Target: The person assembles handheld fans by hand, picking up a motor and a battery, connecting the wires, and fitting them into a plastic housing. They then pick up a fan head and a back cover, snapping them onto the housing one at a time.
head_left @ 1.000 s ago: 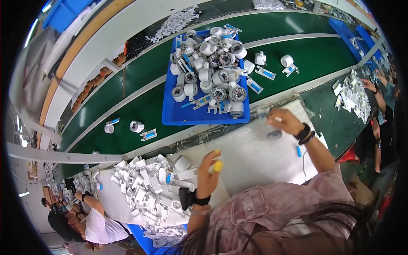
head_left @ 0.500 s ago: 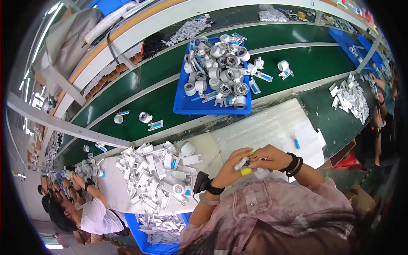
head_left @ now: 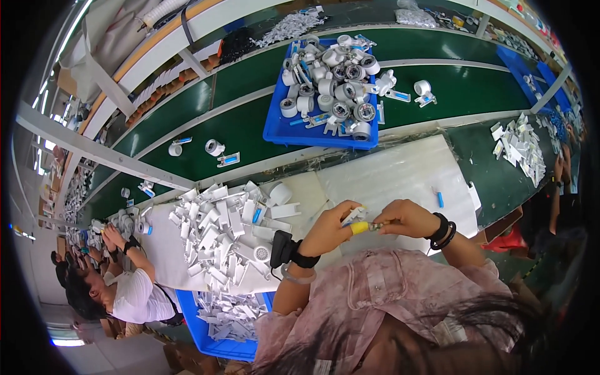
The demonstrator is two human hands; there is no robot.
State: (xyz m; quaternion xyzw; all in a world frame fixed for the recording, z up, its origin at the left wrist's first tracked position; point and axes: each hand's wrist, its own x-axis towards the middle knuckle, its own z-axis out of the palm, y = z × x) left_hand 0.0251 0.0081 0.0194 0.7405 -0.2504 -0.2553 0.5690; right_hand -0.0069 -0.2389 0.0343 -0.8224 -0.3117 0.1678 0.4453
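My left hand (head_left: pixel 331 230) is closed around a small white plastic part (head_left: pixel 354 217), mostly hidden by the fingers. Bright yellow (head_left: pixel 359 227) shows at its thumb, seemingly a fingertip cover. Close on the right, my right hand (head_left: pixel 409 219) has its fingers pinched at a small dark, metallic-looking piece (head_left: pixel 375 227) between the two hands; its kind is too small to make out. Both hands are over the near edge of the white work sheet (head_left: pixel 400 169). A small blue piece with a thin wire (head_left: pixel 440 199) lies on the sheet beyond my right hand.
Left of my hands is a heap of white plastic parts (head_left: pixel 228 228), above a blue bin (head_left: pixel 200 325) of similar pieces. A blue tray (head_left: pixel 272 134) of round white assemblies stands on the green conveyor (head_left: pixel 250 119). More white parts (head_left: pixel 522 150) lie right. A co-worker (head_left: pixel 134 294) sits left.
My hands have moved up and slightly apart, so the small piece between them now shows. The view has shifted a little.
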